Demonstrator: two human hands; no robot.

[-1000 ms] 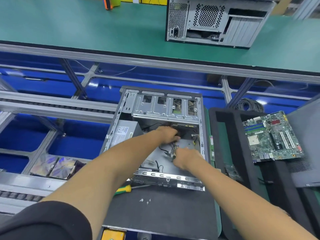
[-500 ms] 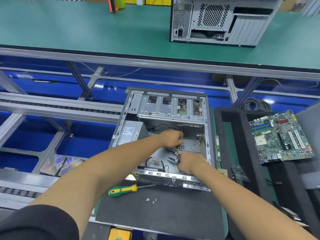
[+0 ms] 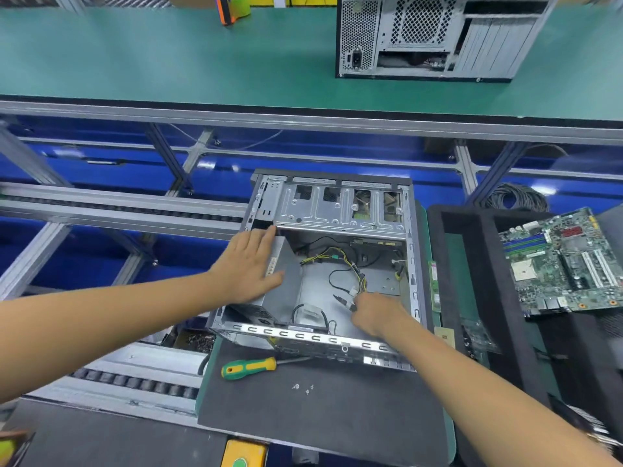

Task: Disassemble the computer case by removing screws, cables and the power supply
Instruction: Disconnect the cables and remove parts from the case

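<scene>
The open grey computer case (image 3: 340,217) lies on its side on a dark mat (image 3: 320,409). My left hand (image 3: 247,264) rests flat, fingers straight, on top of the grey power supply (image 3: 285,281) in the case's left part. My right hand (image 3: 374,313) is inside the case near its front right and pinches a bundle of yellow and black cables (image 3: 350,267) with white connectors. A green and yellow screwdriver (image 3: 251,367) lies on the mat in front of the case, with loose screws (image 3: 301,388) beside it.
A green motherboard (image 3: 559,261) sits on a black foam tray (image 3: 472,264) at the right. A second computer case (image 3: 431,35) stands on the green bench behind. Blue bins and roller rails (image 3: 118,210) lie at the left. A coil of cable (image 3: 515,197) lies behind the tray.
My left hand has left the cables in the case's middle and moved left onto the power supply. My right hand still holds the cable bundle.
</scene>
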